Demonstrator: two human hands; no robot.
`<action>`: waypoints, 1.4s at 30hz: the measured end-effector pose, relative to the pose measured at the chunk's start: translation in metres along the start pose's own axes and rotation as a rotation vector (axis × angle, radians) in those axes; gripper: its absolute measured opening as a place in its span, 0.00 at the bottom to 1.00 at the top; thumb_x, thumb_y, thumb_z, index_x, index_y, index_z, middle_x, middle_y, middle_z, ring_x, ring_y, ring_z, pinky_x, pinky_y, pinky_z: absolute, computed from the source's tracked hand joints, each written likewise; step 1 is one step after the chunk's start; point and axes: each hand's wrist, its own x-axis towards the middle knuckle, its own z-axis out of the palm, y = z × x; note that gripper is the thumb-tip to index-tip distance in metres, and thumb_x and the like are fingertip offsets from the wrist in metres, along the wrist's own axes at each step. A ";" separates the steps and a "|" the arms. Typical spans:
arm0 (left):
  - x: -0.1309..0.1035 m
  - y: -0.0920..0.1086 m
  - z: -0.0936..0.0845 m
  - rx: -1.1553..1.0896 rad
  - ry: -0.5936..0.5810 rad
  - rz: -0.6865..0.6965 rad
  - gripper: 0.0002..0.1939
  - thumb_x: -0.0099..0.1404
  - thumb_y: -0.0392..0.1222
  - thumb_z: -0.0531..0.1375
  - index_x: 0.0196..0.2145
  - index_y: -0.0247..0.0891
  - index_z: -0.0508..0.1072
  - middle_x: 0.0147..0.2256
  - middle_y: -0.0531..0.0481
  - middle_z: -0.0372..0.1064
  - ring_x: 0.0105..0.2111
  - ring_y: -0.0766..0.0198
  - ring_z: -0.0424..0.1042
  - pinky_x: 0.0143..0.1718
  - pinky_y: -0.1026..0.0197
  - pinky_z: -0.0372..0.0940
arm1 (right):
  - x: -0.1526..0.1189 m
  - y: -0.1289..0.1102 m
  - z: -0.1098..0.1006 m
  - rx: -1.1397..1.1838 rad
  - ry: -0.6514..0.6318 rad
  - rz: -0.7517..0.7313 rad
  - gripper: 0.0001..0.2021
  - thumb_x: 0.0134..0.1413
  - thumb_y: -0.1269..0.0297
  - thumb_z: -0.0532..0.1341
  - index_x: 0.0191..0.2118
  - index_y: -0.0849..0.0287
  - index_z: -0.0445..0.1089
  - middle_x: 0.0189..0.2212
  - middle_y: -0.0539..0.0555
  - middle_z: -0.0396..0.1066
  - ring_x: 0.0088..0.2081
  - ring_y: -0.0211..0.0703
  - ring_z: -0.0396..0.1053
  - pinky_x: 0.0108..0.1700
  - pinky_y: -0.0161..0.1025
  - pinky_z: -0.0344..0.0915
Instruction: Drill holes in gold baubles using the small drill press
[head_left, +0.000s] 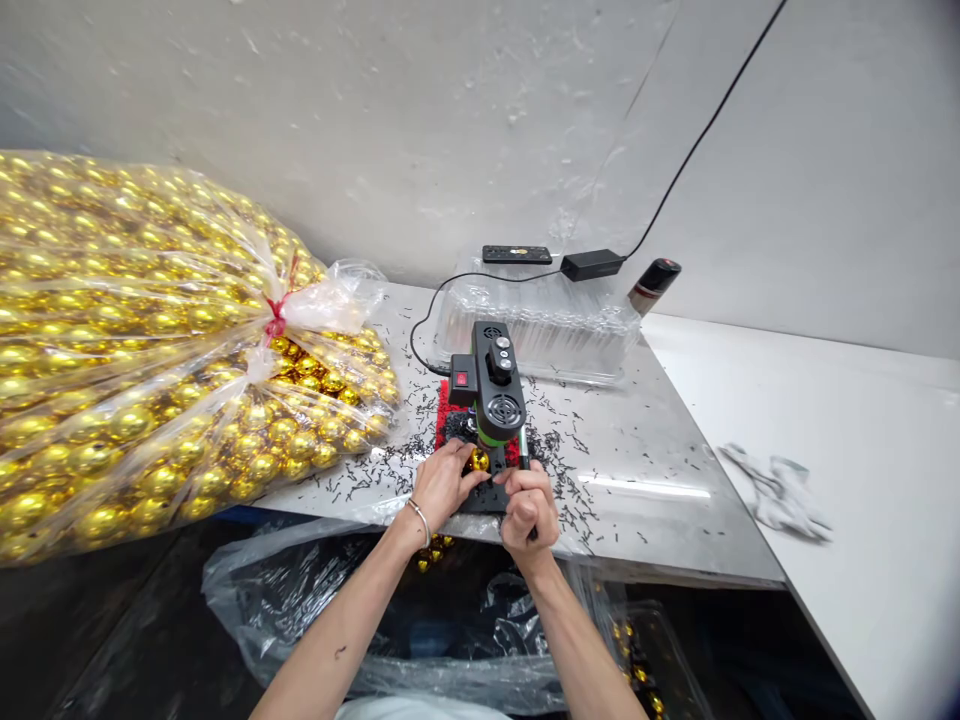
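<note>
A small black bench drill press (498,385) stands on the metal tabletop, its red switch on the left side. Under its head sits a shiny gold ball (480,460), pinched by the fingers and thumb of my left hand (441,484). My right hand (529,512) is wrapped round the press's lever (523,447), just right of the ball. Where the drill tip meets the ball is hidden by the press head. A red mat (444,408) shows beneath the press, with black shavings scattered about it.
At left lies a big clear bag (150,360) of gold balls, tied with red string. Behind the press are clear plastic trays (540,330), a power adapter (592,264) and a bottle (654,285). Gloves (776,492) lie right. An open plastic bag (300,600) hangs below the edge.
</note>
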 end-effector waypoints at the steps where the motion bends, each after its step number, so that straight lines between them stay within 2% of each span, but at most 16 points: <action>1: 0.000 0.000 0.000 0.008 0.001 0.000 0.17 0.68 0.52 0.57 0.47 0.39 0.74 0.44 0.42 0.72 0.41 0.52 0.74 0.35 0.59 0.63 | 0.000 0.000 0.000 -0.008 -0.005 -0.008 0.16 0.68 0.65 0.45 0.27 0.56 0.58 0.26 0.48 0.62 0.30 0.37 0.70 0.48 0.47 0.68; 5: 0.000 0.001 -0.001 0.042 0.007 -0.002 0.18 0.68 0.53 0.57 0.48 0.39 0.74 0.44 0.43 0.72 0.41 0.54 0.75 0.35 0.60 0.64 | 0.002 0.001 -0.001 -0.041 -0.071 -0.087 0.15 0.68 0.67 0.45 0.27 0.56 0.57 0.26 0.49 0.63 0.30 0.36 0.69 0.43 0.43 0.69; 8: 0.001 0.000 0.000 0.057 0.026 0.012 0.18 0.67 0.52 0.58 0.48 0.38 0.75 0.43 0.44 0.73 0.41 0.55 0.75 0.37 0.60 0.65 | 0.014 -0.004 -0.004 -0.030 -0.053 -0.098 0.16 0.67 0.68 0.45 0.26 0.56 0.56 0.25 0.49 0.62 0.28 0.37 0.67 0.39 0.42 0.67; 12: 0.003 -0.003 0.002 0.029 0.069 0.041 0.19 0.66 0.49 0.61 0.49 0.36 0.74 0.44 0.43 0.73 0.42 0.55 0.74 0.41 0.60 0.66 | 0.050 -0.023 -0.009 0.025 -0.010 -0.025 0.15 0.64 0.73 0.49 0.25 0.56 0.56 0.24 0.48 0.61 0.26 0.35 0.62 0.29 0.36 0.60; 15: -0.005 -0.006 0.001 -0.085 0.113 0.024 0.19 0.63 0.49 0.63 0.48 0.36 0.75 0.42 0.43 0.74 0.39 0.56 0.74 0.41 0.59 0.66 | 0.078 -0.038 -0.012 0.031 0.006 0.073 0.15 0.63 0.75 0.51 0.24 0.56 0.56 0.22 0.48 0.61 0.26 0.35 0.63 0.29 0.36 0.58; 17: -0.021 -0.009 -0.002 -0.207 0.127 0.006 0.20 0.61 0.51 0.64 0.46 0.36 0.76 0.38 0.45 0.74 0.36 0.57 0.73 0.40 0.59 0.65 | 0.087 -0.044 -0.014 0.042 -0.013 0.097 0.16 0.63 0.75 0.51 0.23 0.56 0.55 0.21 0.48 0.59 0.26 0.35 0.62 0.30 0.36 0.58; 19: -0.045 -0.015 -0.001 -0.357 0.051 -0.016 0.21 0.61 0.54 0.63 0.45 0.37 0.77 0.36 0.47 0.74 0.35 0.58 0.71 0.38 0.60 0.64 | 0.088 -0.046 -0.015 0.050 -0.029 0.084 0.16 0.63 0.75 0.51 0.23 0.56 0.55 0.21 0.47 0.59 0.27 0.36 0.62 0.30 0.36 0.58; 22: -0.086 -0.029 0.011 -0.566 -0.234 -0.061 0.22 0.59 0.58 0.63 0.40 0.37 0.79 0.33 0.51 0.73 0.32 0.61 0.69 0.34 0.63 0.61 | 0.079 -0.045 -0.014 0.044 -0.040 0.060 0.15 0.62 0.77 0.51 0.24 0.56 0.56 0.22 0.48 0.60 0.28 0.36 0.62 0.30 0.36 0.58; 25: -0.116 -0.045 0.039 -0.701 -0.451 -0.219 0.27 0.54 0.66 0.62 0.29 0.35 0.76 0.24 0.53 0.69 0.26 0.64 0.65 0.28 0.64 0.57 | 0.072 -0.043 -0.013 0.035 -0.033 0.063 0.15 0.62 0.77 0.51 0.25 0.56 0.56 0.23 0.49 0.60 0.28 0.36 0.62 0.30 0.36 0.58; 27: -0.127 -0.053 0.059 -0.824 -0.479 -0.446 0.32 0.51 0.72 0.60 0.23 0.35 0.73 0.21 0.53 0.66 0.22 0.66 0.62 0.24 0.64 0.55 | 0.071 -0.042 -0.013 0.037 -0.029 0.065 0.15 0.62 0.78 0.51 0.25 0.56 0.56 0.23 0.48 0.60 0.28 0.36 0.62 0.30 0.36 0.58; 29: -0.131 -0.056 0.071 -0.969 -0.418 -0.672 0.34 0.49 0.75 0.60 0.23 0.35 0.71 0.20 0.52 0.66 0.20 0.67 0.62 0.22 0.65 0.55 | 0.071 -0.042 -0.013 0.041 -0.034 0.064 0.15 0.62 0.78 0.51 0.25 0.56 0.57 0.23 0.48 0.60 0.28 0.36 0.62 0.30 0.36 0.58; 32: -0.135 -0.055 0.073 -1.216 -0.292 -0.924 0.32 0.52 0.70 0.63 0.30 0.33 0.75 0.23 0.50 0.69 0.20 0.68 0.64 0.21 0.66 0.59 | 0.071 -0.040 -0.014 0.044 -0.042 0.056 0.15 0.62 0.78 0.51 0.25 0.56 0.57 0.23 0.49 0.60 0.28 0.36 0.62 0.29 0.36 0.58; 35: -0.141 -0.050 0.060 -1.550 -0.328 -1.118 0.25 0.60 0.59 0.64 0.39 0.30 0.76 0.30 0.46 0.73 0.24 0.66 0.71 0.26 0.63 0.68 | 0.069 -0.040 -0.014 0.040 -0.040 0.052 0.14 0.62 0.77 0.50 0.25 0.56 0.57 0.23 0.49 0.61 0.28 0.37 0.63 0.30 0.37 0.58; 37: -0.143 -0.045 0.046 -1.756 -0.357 -1.084 0.16 0.62 0.44 0.66 0.43 0.29 0.75 0.35 0.44 0.75 0.30 0.62 0.76 0.31 0.61 0.71 | 0.067 -0.040 -0.014 0.035 -0.033 0.057 0.14 0.62 0.76 0.50 0.25 0.56 0.57 0.23 0.49 0.61 0.28 0.37 0.63 0.29 0.37 0.59; 39: -0.142 -0.040 0.029 -1.897 -0.342 -0.954 0.16 0.57 0.28 0.65 0.45 0.29 0.75 0.38 0.42 0.75 0.36 0.59 0.77 0.35 0.62 0.72 | 0.066 -0.040 -0.013 0.032 -0.030 0.065 0.14 0.62 0.76 0.50 0.25 0.56 0.57 0.23 0.49 0.62 0.28 0.37 0.63 0.29 0.37 0.59; 42: -0.130 -0.031 0.004 -1.984 -0.278 -0.770 0.19 0.55 0.22 0.63 0.45 0.29 0.75 0.41 0.40 0.75 0.43 0.57 0.77 0.43 0.63 0.72 | 0.065 -0.039 -0.012 0.039 -0.024 0.067 0.15 0.62 0.76 0.51 0.24 0.56 0.58 0.23 0.49 0.62 0.28 0.37 0.63 0.30 0.37 0.59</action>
